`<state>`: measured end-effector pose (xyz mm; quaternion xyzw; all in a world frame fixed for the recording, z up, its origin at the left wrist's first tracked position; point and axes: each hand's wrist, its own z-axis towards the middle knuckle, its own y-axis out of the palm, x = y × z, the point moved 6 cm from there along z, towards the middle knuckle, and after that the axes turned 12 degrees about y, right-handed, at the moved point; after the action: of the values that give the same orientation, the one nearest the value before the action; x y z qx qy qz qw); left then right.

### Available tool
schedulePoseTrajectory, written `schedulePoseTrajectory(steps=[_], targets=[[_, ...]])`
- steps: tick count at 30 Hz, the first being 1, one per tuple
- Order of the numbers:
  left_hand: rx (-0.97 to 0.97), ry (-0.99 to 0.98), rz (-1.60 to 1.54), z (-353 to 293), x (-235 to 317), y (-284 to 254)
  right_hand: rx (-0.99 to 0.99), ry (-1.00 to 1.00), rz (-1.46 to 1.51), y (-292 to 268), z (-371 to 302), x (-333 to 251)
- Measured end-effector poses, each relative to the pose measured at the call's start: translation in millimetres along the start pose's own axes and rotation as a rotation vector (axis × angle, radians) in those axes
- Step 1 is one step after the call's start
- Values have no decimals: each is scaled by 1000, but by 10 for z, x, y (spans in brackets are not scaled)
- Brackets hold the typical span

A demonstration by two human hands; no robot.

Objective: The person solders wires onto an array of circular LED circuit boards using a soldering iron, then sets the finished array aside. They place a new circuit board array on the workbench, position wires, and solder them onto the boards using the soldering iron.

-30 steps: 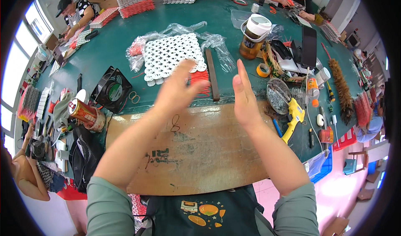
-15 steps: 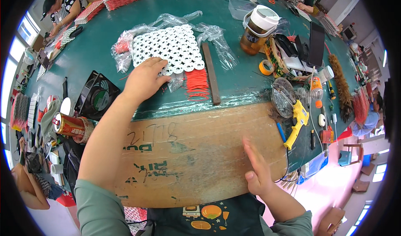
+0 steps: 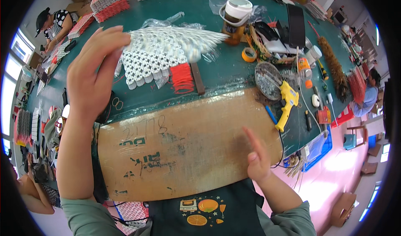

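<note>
So the left hand (image 3: 94, 71) is up off the green table (image 3: 225, 75), fingers pinched on the edge of a clear plastic sheet (image 3: 175, 39) that looks lifted over the tray of white spools (image 3: 146, 66), though the sheet is blurry so I can't swear where its far edge ends. A bundle of red coils (image 3: 182, 78) sits just beside the spools. The right hand (image 3: 257, 158) is open and holding nothing, fingers straight, resting at the near edge of the brown cardboard sheet (image 3: 188, 144).
</note>
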<state>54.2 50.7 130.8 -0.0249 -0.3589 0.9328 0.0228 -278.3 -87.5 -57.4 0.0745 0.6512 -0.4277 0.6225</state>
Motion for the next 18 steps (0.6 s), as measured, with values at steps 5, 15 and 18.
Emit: schedulePoseTrajectory(steps=[5,15,18], targets=[[-207,170,-258,-760,697,62,206,1,260,-293,-8,163],[-455,174,-424,-1259,1548,749,-225,-54,-581,202,-159,-134],[-596,135,-481,-1261,1640,1111,-280,-131,-678,308,6,-165]])
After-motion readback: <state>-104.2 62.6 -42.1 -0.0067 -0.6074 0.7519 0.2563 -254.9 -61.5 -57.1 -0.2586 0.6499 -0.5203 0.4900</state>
